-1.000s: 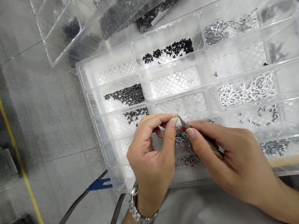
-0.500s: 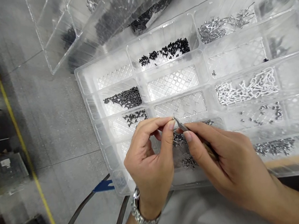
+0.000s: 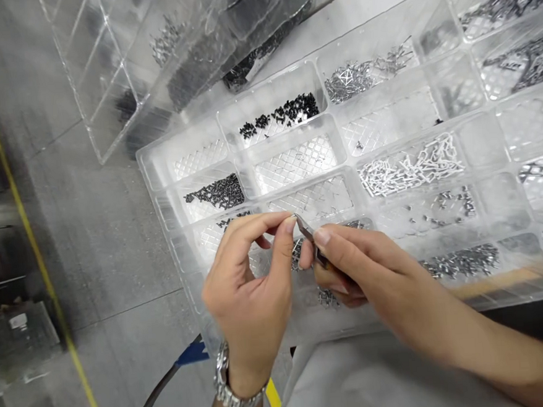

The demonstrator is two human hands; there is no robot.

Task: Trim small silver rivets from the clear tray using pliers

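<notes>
My left hand (image 3: 253, 279) is closed in a pinch, thumb against index finger, over something too small to make out. Right at those fingertips sits the pointed metal tip of a pair of tweezers (image 3: 305, 231). The tweezers are gripped in my right hand (image 3: 373, 264), thumb on top and fingers curled beneath. Both hands are above a clear plastic compartment tray (image 3: 308, 334). Under and between them lie small metal screws (image 3: 298, 254), partly covered by my fingers.
Compartments hold black screws (image 3: 295, 109), dark screws (image 3: 222, 191), thin metal pins (image 3: 349, 81), white clips (image 3: 411, 166) and silver screws (image 3: 466, 259). Another clear divided box (image 3: 111, 72) overlaps the upper left. Grey floor with a yellow line (image 3: 27, 239) runs along the left.
The view has shifted, so more of the tray's right side shows. Both hands appear a little further left. My right hand has rolled and its fingers curl further around the tweezers; the tip stays at my left fingertips.
</notes>
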